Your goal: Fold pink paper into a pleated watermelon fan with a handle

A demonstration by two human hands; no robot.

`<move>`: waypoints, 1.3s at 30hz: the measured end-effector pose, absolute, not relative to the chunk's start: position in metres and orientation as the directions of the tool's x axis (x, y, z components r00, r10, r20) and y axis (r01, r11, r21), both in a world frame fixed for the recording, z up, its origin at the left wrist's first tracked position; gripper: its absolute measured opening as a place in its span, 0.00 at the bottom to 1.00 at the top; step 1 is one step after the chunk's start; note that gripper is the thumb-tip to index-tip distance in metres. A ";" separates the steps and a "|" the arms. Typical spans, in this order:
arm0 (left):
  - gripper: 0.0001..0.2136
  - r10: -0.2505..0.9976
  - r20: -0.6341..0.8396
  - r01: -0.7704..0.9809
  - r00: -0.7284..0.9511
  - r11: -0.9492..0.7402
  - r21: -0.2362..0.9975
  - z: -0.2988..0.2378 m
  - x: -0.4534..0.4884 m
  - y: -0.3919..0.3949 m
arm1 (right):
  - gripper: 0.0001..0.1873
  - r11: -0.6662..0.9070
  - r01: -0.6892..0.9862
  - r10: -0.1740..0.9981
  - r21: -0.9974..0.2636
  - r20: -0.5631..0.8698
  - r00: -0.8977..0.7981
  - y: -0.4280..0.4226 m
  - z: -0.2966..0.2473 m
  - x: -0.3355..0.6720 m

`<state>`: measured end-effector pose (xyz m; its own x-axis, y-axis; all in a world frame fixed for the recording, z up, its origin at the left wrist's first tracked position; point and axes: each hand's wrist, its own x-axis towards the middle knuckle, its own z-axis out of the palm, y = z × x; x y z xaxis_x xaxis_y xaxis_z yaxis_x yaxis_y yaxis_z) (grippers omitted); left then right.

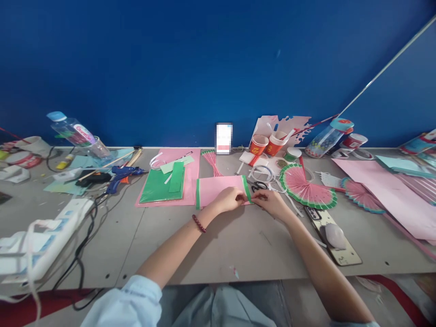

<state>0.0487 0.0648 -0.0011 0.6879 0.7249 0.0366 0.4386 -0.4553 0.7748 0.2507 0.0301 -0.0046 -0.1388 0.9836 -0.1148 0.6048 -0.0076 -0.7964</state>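
A pink paper sheet with green strips on both short edges (pixel 218 188) lies on the grey table (pixel 218 245) in front of me. My left hand (pixel 230 199) rests on its right end with fingers curled, pinching the paper near the green strip. My right hand (pixel 270 202) meets it at that same green edge, fingers pressed together on the paper's corner. A bead bracelet (pixel 199 224) sits on my left wrist. Black-handled scissors (pixel 259 185) lie just beyond my right hand.
Green paper on a pink sheet (pixel 163 186) lies left, with a blue glue gun (pixel 122 175), a power strip (pixel 51 231) and cables. Right are a watermelon paper fan (pixel 303 188), a phone (pixel 335 238), red paper cups (pixel 269 144) and large pink sheets (pixel 388 195).
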 end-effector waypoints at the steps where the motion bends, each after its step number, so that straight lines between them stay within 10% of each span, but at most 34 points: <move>1: 0.08 0.723 0.041 0.434 0.690 -0.458 0.776 -0.001 0.048 0.065 | 0.11 -0.002 0.608 0.984 -0.794 -0.111 -0.142 0.030 -0.004 0.251; 39: 0.13 0.702 0.077 0.475 0.708 -0.554 0.684 -0.002 0.049 0.058 | 0.09 0.084 0.698 0.983 -0.711 -0.058 -0.177 0.028 -0.003 0.250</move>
<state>0.0489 0.0577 -0.0019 0.7081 0.7019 0.0772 0.4749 -0.5543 0.6836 0.2498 0.0280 -0.0031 -0.1769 0.9825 -0.0580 0.6984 0.0838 -0.7108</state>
